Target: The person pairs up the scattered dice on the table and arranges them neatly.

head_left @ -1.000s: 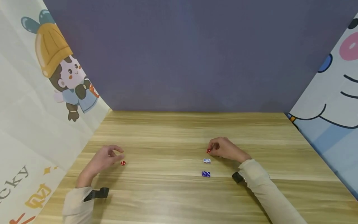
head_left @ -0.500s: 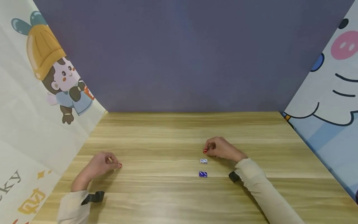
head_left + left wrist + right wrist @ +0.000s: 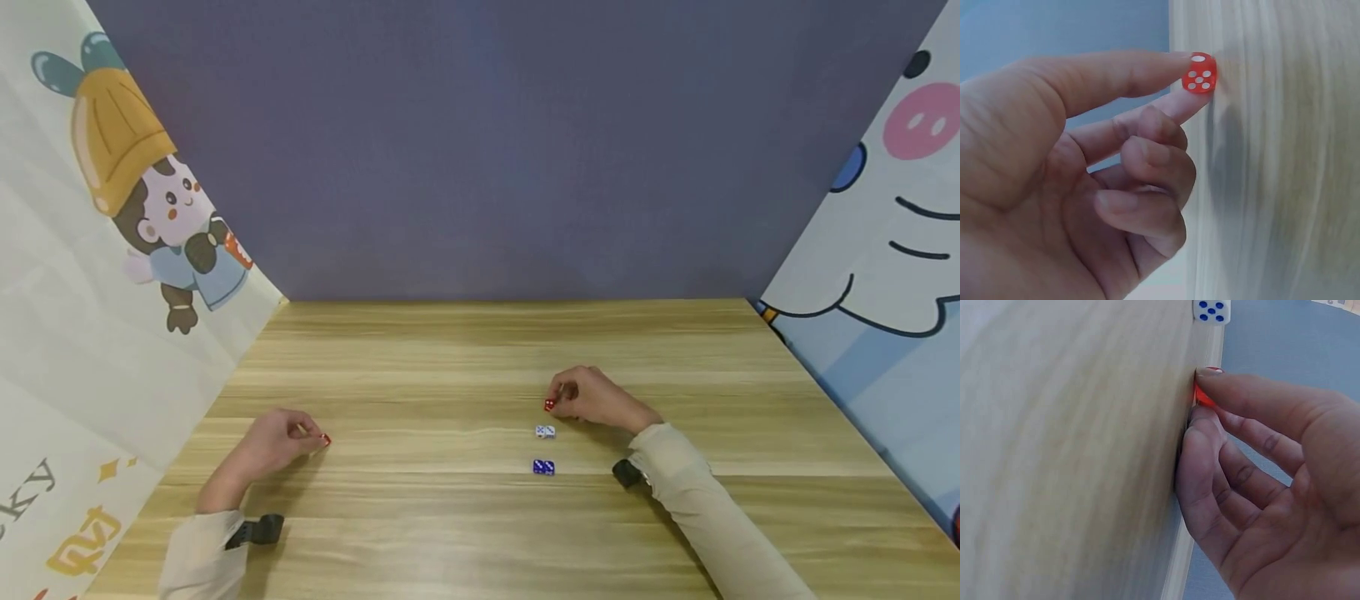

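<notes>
At the left of the table, my left hand (image 3: 272, 446) pinches a red die (image 3: 1200, 74) between thumb and index finger; its five-dot face shows in the left wrist view. My right hand (image 3: 602, 398) holds another red die (image 3: 550, 405) by thumb and fingertips at the tabletop, right of centre. Just nearer to me than that die, two white dice (image 3: 545, 432) sit side by side. Two blue dice (image 3: 543, 467) form a pair nearer still. In the right wrist view the fingers mostly cover the red die (image 3: 1204, 397), and one white die (image 3: 1212, 311) shows above it.
The wood-grain table (image 3: 420, 517) meets a dark blue-grey panel (image 3: 480, 150) at the back. A cartoon-printed white sheet (image 3: 67, 333) stands at the left, and another printed sheet (image 3: 885, 292) at the right.
My left hand has come down onto the red die beside it and now pinches it, with the die turned slightly. The right hand keeps its hold. The head view has shifted a little.
</notes>
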Demonstrator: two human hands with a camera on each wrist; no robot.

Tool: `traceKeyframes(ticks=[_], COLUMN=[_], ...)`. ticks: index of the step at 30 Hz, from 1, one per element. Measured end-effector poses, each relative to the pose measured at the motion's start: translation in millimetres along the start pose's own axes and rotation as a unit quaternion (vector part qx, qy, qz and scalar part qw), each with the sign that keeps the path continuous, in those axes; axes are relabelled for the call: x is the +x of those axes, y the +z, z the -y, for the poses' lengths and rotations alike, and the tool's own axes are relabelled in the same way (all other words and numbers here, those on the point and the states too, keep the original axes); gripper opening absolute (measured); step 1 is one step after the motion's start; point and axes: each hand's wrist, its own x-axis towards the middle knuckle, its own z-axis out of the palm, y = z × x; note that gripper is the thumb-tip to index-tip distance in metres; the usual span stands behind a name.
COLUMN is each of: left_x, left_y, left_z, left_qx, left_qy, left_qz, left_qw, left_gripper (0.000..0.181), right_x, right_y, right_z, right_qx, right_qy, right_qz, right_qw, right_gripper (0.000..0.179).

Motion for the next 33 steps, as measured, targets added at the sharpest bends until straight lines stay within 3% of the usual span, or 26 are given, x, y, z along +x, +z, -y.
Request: traceKeyframes(ticks=[14, 22, 26, 30, 33], left_x=[0.0, 8.1, 19.1, 40.5, 56.5], left_y=[3.3, 9.9, 20.7, 32.0, 40.0], left_z=[-6.4, -17.4, -39.2, -76.9, -105.3], left_qx=[0.014, 0.003, -0.001, 0.019, 0.033], left_qy=[0.011, 0.042, 0.088, 0.160, 0.195], left_qz=[0.000, -0.066, -0.074, -0.066, -0.049], left_qw=[0.9998, 0.9969, 0.9933, 0.9847, 0.9791], left_gripper=[0.009, 0.004, 0.003, 0.002, 0.004], right_x=[0.1, -1.0, 0.5, -0.3, 0.0], right_y=[0, -1, 2, 3, 1], right_z=[0, 0, 0, 0, 2], right_qx=[0.006, 0.010, 0.017, 0.014, 0.007], right_qy=[-0.006, -0.004, -0.012, -0.001, 0.003], right_qz=[0.000, -0.001, 0.008, 0.003, -0.003], right_qw=[1.0000, 0.9999, 0.9998, 0.9999, 1.0000], right_gripper=[0.007, 0.006, 0.006, 0.006, 0.007])
